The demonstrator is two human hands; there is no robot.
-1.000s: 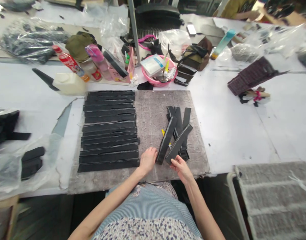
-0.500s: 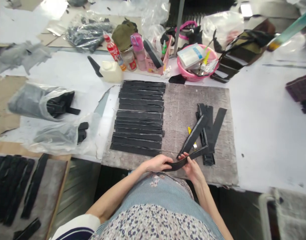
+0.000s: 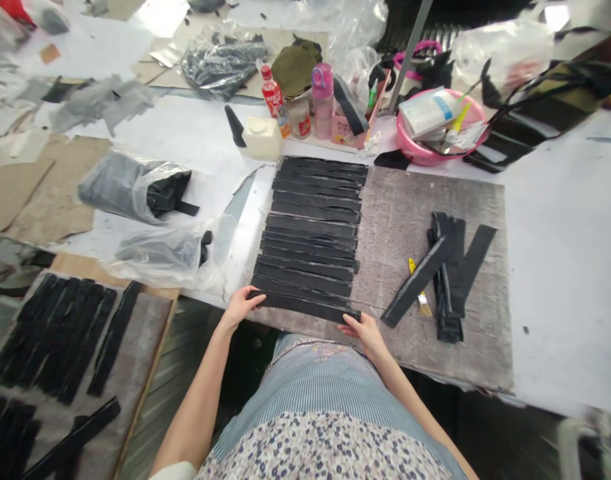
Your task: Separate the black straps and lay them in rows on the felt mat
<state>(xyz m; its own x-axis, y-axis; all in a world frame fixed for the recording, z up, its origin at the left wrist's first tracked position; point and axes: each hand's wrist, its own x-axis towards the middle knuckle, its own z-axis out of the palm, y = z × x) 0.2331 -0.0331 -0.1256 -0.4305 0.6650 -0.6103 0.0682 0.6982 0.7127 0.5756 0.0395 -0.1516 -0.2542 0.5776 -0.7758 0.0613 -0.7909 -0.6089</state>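
Note:
A black strip (image 3: 305,309) is stretched level between my hands at the near end of a row of black strips (image 3: 312,230) on the grey board (image 3: 390,267). My left hand (image 3: 242,305) pinches its left end. At its right end, my right hand (image 3: 360,329) grips it between thumb and fingers. Right of that hand lies a loose pile of black strips (image 3: 450,280), one of them slanting (image 3: 416,281) across a yellow-handled brush (image 3: 424,303).
A pink basin (image 3: 420,152), a pink bottle (image 3: 322,103), a red-labelled bottle (image 3: 272,97) and a cream container (image 3: 262,138) stand behind the board. Plastic bags (image 3: 130,187) lie left. A second board (image 3: 148,333) with black strips is at lower left.
Both hands have moved left with the strip and spread apart, so it is now straight beside the row instead of bent near the pile. The camera view has shifted left.

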